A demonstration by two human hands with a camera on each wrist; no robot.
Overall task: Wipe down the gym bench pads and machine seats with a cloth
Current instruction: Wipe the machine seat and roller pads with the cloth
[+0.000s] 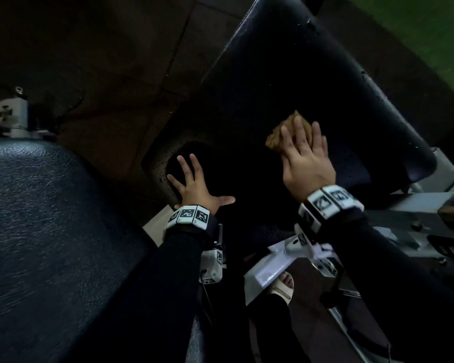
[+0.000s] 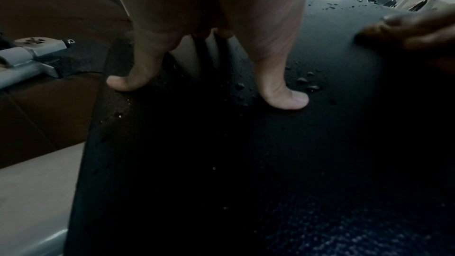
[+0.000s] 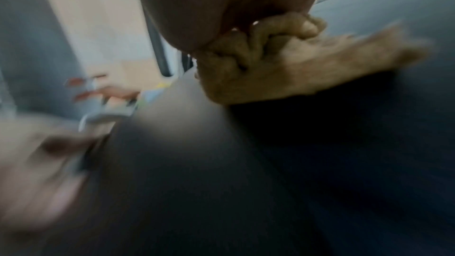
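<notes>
Nearest me, my left hand (image 1: 194, 187) braces flat, fingers spread, on the black padded seat (image 1: 286, 82). My right hand (image 1: 306, 158) presses the crumpled tan cloth (image 1: 278, 133) flat at mid-pad; I should sweep firmly toward the far droplets (image 2: 305, 83), overlapping strokes.

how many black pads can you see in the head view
2. One bench pad runs up the middle, with the left hand braced on it and the right hand pressing a tan cloth. Another pad fills the lower left. Others may lie out of view.

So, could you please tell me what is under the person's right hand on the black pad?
Under the right hand lies a tan cloth, pressed flat onto the black pad. Its edges poke out past the fingers; the part beneath the palm is covered.
</notes>
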